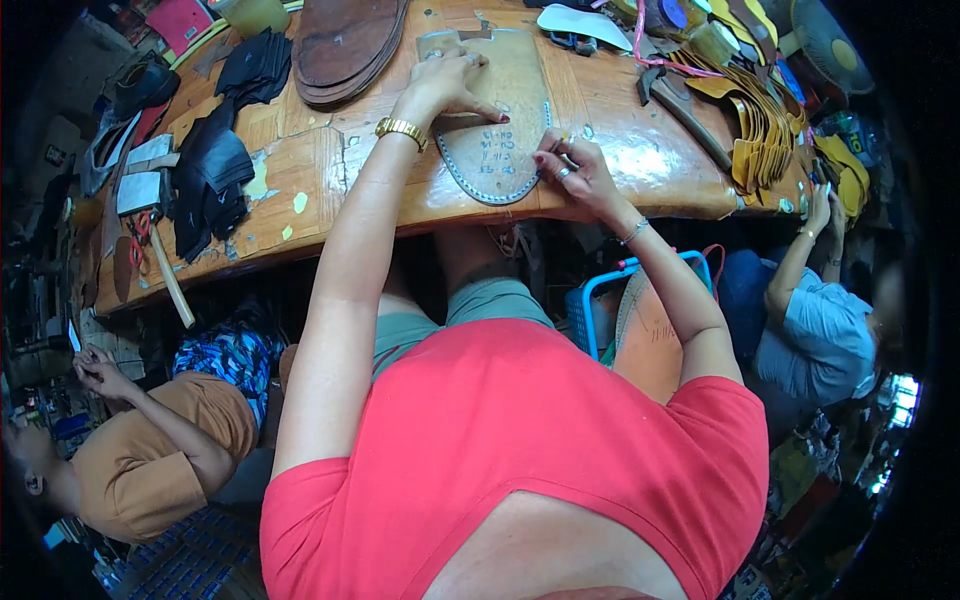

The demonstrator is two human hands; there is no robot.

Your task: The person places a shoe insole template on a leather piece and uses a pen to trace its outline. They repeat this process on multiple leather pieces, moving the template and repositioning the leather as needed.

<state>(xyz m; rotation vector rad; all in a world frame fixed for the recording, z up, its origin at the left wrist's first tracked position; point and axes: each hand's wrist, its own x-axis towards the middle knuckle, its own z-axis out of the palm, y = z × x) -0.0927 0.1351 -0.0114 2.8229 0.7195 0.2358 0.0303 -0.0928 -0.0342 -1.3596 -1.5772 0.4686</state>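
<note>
A tan leather piece (520, 85) with a rounded near end lies on the wooden table in front of me. A row of light stitches or holes follows its edge, and handwritten marks are on its face. My left hand (450, 82), with a gold-coloured watch at its wrist, lies spread on the upper left part of the piece. At the piece's right edge, near the rounded end, my right hand (582, 172) is closed with its fingertips pressed together. Whatever is between those fingers is too small to make out.
Brown leather pieces (345, 50) are stacked at the far left, black pieces (210, 175) nearer. A hammer (690, 120) and yellow leather strips (765, 140) lie right. Red-handled scissors (138, 245) lie left. A blue basket (590, 320) stands below the table. People sit on both sides.
</note>
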